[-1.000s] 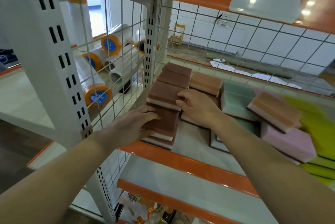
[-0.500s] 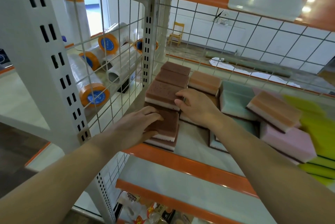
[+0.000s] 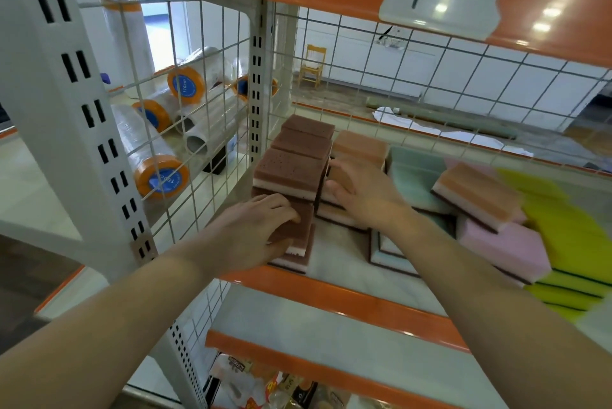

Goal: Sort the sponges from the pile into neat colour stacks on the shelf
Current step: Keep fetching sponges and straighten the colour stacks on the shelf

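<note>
Left of the brown sponge stack (image 3: pixel 291 173), past the wire mesh, lie film rolls (image 3: pixel 155 147). The left hand (image 3: pixel 255 226) rests on the front of that stack, its fingers (image 3: pixel 281 210) bent over the low front brown sponge (image 3: pixel 298 226). The right hand (image 3: pixel 361 193) lies flat against the stack's right side, fingers straight and together. Right of the stack on the shelf (image 3: pixel 347 302) are orange sponges (image 3: pixel 361 147), teal sponges (image 3: pixel 410 176), a tilted orange one (image 3: pixel 477 193) over a pink sponge (image 3: pixel 506 249), then yellow sponges (image 3: pixel 569 243).

Brown sponges (image 3: pixel 291 170) – porous, matt foam; shelf edge (image 3: pixel 347 302) – glossy orange-painted metal; side mesh (image 3: pixel 198 130) – white wire.
</note>
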A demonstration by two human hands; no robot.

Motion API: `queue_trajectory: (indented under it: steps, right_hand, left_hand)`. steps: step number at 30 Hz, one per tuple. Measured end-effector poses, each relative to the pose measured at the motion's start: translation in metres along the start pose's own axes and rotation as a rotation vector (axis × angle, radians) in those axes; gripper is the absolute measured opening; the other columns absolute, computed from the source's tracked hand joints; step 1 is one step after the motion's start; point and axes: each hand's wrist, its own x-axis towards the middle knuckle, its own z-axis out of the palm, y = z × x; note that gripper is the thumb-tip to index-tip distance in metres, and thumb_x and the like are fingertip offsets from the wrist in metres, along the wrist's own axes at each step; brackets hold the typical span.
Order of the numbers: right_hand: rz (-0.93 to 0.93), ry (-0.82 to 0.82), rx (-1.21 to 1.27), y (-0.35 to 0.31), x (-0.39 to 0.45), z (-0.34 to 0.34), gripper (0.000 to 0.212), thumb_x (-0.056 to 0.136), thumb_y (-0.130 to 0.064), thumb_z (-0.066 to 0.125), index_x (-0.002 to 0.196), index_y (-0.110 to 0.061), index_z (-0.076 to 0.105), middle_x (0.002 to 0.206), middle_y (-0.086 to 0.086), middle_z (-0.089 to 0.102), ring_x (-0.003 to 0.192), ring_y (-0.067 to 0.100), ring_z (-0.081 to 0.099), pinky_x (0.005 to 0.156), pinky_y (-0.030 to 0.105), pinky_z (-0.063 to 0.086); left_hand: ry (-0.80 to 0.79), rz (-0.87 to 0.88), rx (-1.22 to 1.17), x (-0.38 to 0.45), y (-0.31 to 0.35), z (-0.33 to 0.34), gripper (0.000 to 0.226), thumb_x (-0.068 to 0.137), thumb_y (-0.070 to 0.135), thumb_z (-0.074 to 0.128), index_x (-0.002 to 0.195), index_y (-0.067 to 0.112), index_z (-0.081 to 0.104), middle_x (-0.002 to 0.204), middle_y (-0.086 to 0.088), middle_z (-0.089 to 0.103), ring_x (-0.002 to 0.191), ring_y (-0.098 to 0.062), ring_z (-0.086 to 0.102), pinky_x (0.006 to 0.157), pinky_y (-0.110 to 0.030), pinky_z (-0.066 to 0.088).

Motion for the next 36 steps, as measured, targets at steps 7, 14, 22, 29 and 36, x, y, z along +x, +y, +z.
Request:
queue_trajectory:
  steps: [7,14,22,29,36]
  right_hand:
    - [0.105,0.075,-0.031,0.025,-0.030,-0.024,0.044,0.094,-0.026,0.050,0.137,-0.017,0.044,0.137,0.004,0.046,0.126,0.020,0.042,0.101,0.029,0.034]
    - [0.372,0.136,-0.206,0.066,-0.068,-0.054,0.045,0.093,-0.026,0.050,0.136,-0.016,0.042,0.140,0.006,0.044,0.127,0.023,0.040,0.094,0.027,0.029]
    - [0.507,0.132,-0.168,0.095,-0.087,-0.063,0.060,0.089,-0.026,0.057,0.143,-0.016,0.033,0.143,0.009,0.037,0.132,0.030,0.033,0.110,0.040,0.027]
    - [0.562,0.092,-0.223,0.107,-0.081,-0.061,0.063,0.090,-0.031,0.057,0.144,-0.015,0.029,0.147,0.010,0.032,0.134,0.031,0.030,0.111,0.040,0.027]
    - [0.656,0.110,-0.221,0.119,-0.075,-0.050,0.063,0.089,-0.038,0.055,0.142,-0.015,0.029,0.143,0.017,0.033,0.134,0.036,0.026,0.113,0.042,0.022]
  left_hand:
    - [-0.051,0.085,0.032,0.026,0.030,0.000,0.035,0.087,0.031,0.059,0.121,0.024,0.056,0.109,0.015,0.051,0.107,-0.007,0.052,0.085,-0.018,0.038]
    - [-0.190,0.177,0.049,0.058,0.063,0.011,0.045,0.095,0.035,0.047,0.139,0.027,0.039,0.137,0.010,0.042,0.123,-0.008,0.042,0.097,-0.021,0.036]
    - [-0.233,0.260,0.299,0.071,0.079,0.017,0.037,0.097,0.035,0.039,0.131,0.023,0.043,0.128,0.005,0.047,0.117,-0.014,0.046,0.093,-0.027,0.038]
    - [-0.166,0.223,0.397,0.072,0.070,0.013,0.040,0.094,0.041,0.039,0.130,0.028,0.046,0.130,0.008,0.047,0.124,-0.012,0.038,0.110,-0.028,0.017]
    - [0.055,0.152,0.346,0.061,0.051,0.012,0.040,0.077,0.035,0.039,0.088,0.018,0.072,0.089,0.000,0.067,0.093,-0.021,0.064,0.099,-0.034,0.036]
